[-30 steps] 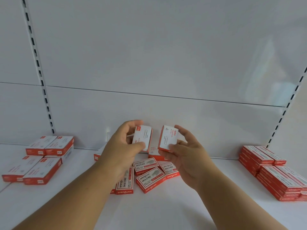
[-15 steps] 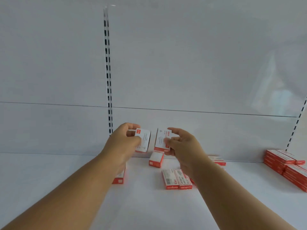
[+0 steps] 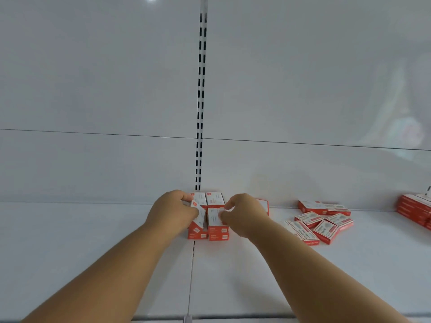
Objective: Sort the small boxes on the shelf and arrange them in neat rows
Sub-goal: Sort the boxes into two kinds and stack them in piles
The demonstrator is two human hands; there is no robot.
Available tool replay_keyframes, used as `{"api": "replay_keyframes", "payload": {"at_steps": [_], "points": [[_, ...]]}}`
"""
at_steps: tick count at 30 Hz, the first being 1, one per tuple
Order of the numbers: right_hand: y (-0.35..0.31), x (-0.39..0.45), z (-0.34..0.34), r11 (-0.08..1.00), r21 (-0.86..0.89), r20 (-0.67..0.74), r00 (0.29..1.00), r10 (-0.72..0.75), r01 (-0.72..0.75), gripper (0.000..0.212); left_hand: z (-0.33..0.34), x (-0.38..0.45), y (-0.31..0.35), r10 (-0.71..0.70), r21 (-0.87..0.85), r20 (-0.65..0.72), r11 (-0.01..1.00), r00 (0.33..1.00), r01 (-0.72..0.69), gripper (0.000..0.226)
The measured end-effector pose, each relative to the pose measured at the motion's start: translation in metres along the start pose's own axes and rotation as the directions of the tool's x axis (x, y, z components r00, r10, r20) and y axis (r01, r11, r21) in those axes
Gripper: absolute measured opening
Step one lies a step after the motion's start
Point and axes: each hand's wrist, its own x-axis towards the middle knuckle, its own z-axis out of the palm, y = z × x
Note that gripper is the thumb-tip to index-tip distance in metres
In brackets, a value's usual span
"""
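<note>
Left hand [image 3: 171,213] pinching a tilted box [image 3: 198,215], right hand [image 3: 242,214] pinching another box [image 3: 214,216], setting both down on the neat stack [image 3: 208,231] to keep straight rows.

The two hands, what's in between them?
Small red-and-white boxes, stacked in neat rows between the left hand and right hand, in the head view.
</note>
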Motion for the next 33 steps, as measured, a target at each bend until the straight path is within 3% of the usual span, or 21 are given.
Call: {"api": "replay_keyframes", "payload": {"at_steps": [9,13,17,22,26,30,33], "points": [[-0.001,-0.007,0.005,0.997,-0.014,-0.168,0.983,-0.072,0.071,0.019,0.004,0.0,-0.005,0.051,0.195,-0.079,0.98,0.996,-0.035,0.018],[0.021,-0.004,-0.017,0.993,0.006,-0.269,0.957,-0.111,0.117,0.014,0.008,-0.007,0.007,0.207,0.224,-0.116,0.958,0.971,-0.178,0.017],[0.057,-0.004,-0.058,0.988,-0.103,-0.251,0.958,-0.136,0.113,0.005,0.023,-0.018,0.029,0.399,0.201,-0.072,0.903,0.914,-0.379,0.011],[0.102,-0.013,-0.096,0.997,-0.056,-0.068,0.996,-0.056,0.052,0.031,0.05,-0.031,0.062,0.516,0.161,0.08,0.837,0.853,-0.522,0.013],[0.124,-0.022,-0.111,0.986,-0.164,0.143,0.989,0.03,-0.007,0.063,0.077,-0.034,0.081,0.522,0.209,0.235,0.797,0.82,-0.567,0.02],[0.136,-0.019,-0.114,0.957,-0.287,0.267,0.963,0.044,0.035,0.089,0.108,-0.03,0.093,0.421,0.24,0.397,0.81,0.816,-0.535,0.047],[0.14,-0.015,-0.116,0.926,-0.363,0.298,0.954,0.011,0.103,0.093,0.129,-0.028,0.1,0.32,0.37,0.472,0.774,0.822,-0.514,0.076]]}}
